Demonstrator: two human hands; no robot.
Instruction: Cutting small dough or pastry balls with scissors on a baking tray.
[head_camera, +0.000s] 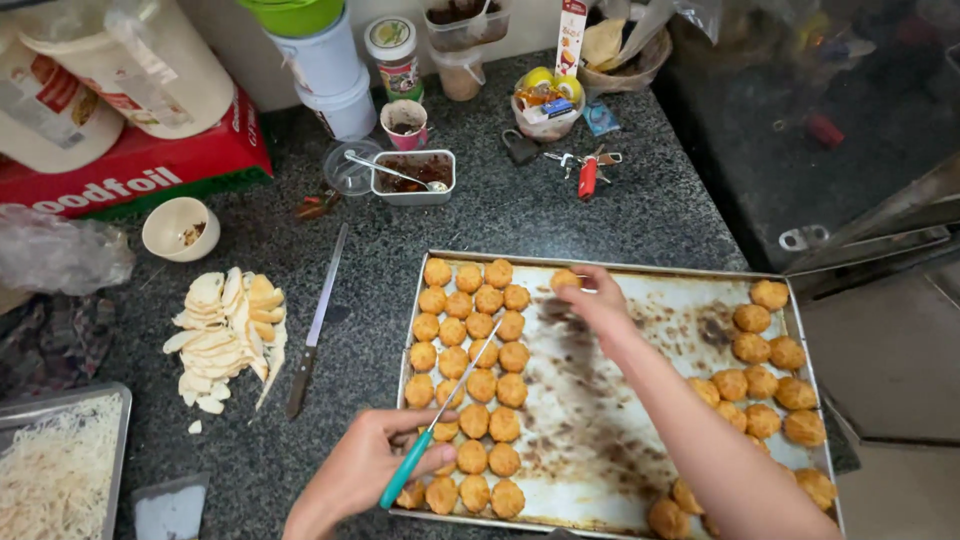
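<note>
A large metal baking tray (600, 450) lies on the dark granite counter. Golden round pastry balls (470, 360) are packed in rows on its left side, and more (765, 375) sit along its right side. My left hand (365, 465) rests at the tray's front left corner and grips a teal-handled spatula (440, 420) whose thin blade reaches over the balls. My right hand (600, 300) stretches to the tray's far edge and pinches one pastry ball (566, 280) next to the left group.
A long knife (315, 325) lies left of the tray beside a pile of pale sliced pieces (225, 330). A tray of shredded white food (55, 470) sits at the front left. Tubs, cups, a small metal dish with a spoon (412, 175) and keys (585, 165) crowd the back.
</note>
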